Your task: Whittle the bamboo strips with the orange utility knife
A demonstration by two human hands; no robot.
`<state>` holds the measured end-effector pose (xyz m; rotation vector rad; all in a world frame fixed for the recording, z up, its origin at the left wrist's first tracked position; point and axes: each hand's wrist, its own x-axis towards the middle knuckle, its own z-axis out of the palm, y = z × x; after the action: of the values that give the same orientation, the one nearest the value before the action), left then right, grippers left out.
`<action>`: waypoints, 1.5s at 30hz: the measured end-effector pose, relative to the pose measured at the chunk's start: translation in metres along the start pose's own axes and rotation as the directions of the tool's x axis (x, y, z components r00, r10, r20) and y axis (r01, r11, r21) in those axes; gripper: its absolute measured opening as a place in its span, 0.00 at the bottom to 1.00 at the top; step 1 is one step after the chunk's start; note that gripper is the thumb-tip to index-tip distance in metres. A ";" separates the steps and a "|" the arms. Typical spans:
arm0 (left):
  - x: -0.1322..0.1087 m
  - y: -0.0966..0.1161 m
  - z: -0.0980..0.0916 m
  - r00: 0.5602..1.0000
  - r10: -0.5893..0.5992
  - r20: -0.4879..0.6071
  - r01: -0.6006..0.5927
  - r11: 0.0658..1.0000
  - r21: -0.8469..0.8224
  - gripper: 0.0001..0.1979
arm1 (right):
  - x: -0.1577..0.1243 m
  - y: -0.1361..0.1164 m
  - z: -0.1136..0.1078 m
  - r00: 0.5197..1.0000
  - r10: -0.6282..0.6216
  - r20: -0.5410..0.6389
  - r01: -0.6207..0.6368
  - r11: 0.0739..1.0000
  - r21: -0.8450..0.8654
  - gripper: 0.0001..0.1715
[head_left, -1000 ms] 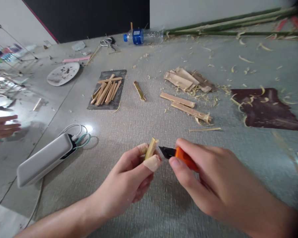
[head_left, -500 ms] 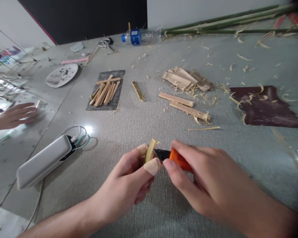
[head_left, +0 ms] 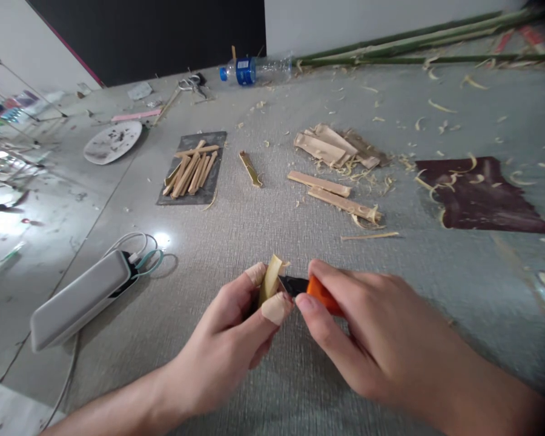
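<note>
Between the taped thumb and finger of my left hand (head_left: 238, 330) a short yellowish bamboo strip (head_left: 270, 280) stands tilted, a thin sliver curling at its upper end. My right hand (head_left: 367, 327) is wrapped round an orange utility knife (head_left: 323, 295), its dark blade pointing left against the strip's right side. Beyond the hands lie two pale strips (head_left: 343, 204) with shavings at one end, a thin sliver (head_left: 370, 235) and a single curved piece (head_left: 250, 169). Several cut sticks (head_left: 191, 171) rest on a dark sheet (head_left: 162, 195).
A power bank (head_left: 84, 297) with cables lies at the left. Further back are a plate (head_left: 113, 143), scissors (head_left: 192, 83), a plastic bottle (head_left: 246, 71), a pile of wood pieces (head_left: 329, 145) and green bamboo poles (head_left: 404, 53). Maroon sandpaper (head_left: 485, 203) lies at the right.
Another person's hand at the left edge has moved away from its place over the table. The view has shifted slightly; my hands keep nearly the same hold on strip and knife.
</note>
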<state>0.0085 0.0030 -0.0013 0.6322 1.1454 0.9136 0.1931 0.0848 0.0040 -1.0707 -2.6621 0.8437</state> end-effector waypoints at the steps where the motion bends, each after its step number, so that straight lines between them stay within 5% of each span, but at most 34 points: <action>1: -0.001 0.000 0.000 1.000 0.012 -0.011 -0.011 1.000 0.025 0.16 | -0.001 0.000 0.000 1.000 -0.007 0.002 0.007 1.000 0.005 0.20; 8: -0.006 -0.008 0.000 0.993 0.102 -0.067 -0.092 0.987 0.132 0.16 | -0.006 -0.002 0.007 0.980 -0.146 -0.137 0.124 0.980 -0.155 0.21; 14: -0.004 -0.005 0.005 0.997 0.065 -0.041 -0.063 0.997 0.039 0.19 | -0.001 0.001 0.016 0.935 -0.217 -0.281 0.131 0.946 -0.296 0.25; 25: 0.005 0.006 0.006 0.991 -0.120 -0.059 0.107 0.976 -0.192 0.20 | 0.003 -0.004 0.016 0.894 -0.155 -0.420 -0.077 0.870 -0.486 0.31; 30: 0.003 0.009 0.006 0.982 -0.162 -0.092 0.142 0.970 -0.197 0.19 | 0.009 0.000 0.021 0.908 -0.135 -0.396 -0.092 0.859 -0.504 0.32; 33: -0.004 0.005 0.007 0.975 -0.215 -0.047 0.203 0.961 -0.187 0.17 | 0.011 0.022 0.004 0.904 0.005 -0.428 -0.265 0.790 -0.552 0.33; 36: -0.005 0.000 0.007 0.970 -0.239 0.047 0.244 0.957 -0.160 0.16 | 0.010 0.043 -0.022 0.817 0.134 -0.561 -0.472 0.714 -0.517 0.31; 37: -0.004 -0.001 0.007 0.972 -0.229 0.047 0.234 0.958 -0.168 0.16 | 0.009 0.045 -0.027 0.858 0.181 -0.481 -0.440 0.743 -0.504 0.28; 39: 0.001 -0.001 0.005 0.976 -0.214 0.026 0.215 0.956 -0.201 0.16 | 0.009 0.044 -0.030 0.865 0.162 -0.475 -0.394 0.806 -0.442 0.25; 45: 0.007 0.003 -0.004 0.972 -0.233 -0.015 0.220 0.936 -0.274 0.12 | 0.007 0.022 -0.007 0.941 0.075 -0.329 -0.147 0.969 -0.200 0.25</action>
<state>0.0049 0.0106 -0.0034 0.2495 1.0853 0.8701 0.2031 0.1055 -0.0031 -1.2956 -2.4778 0.3509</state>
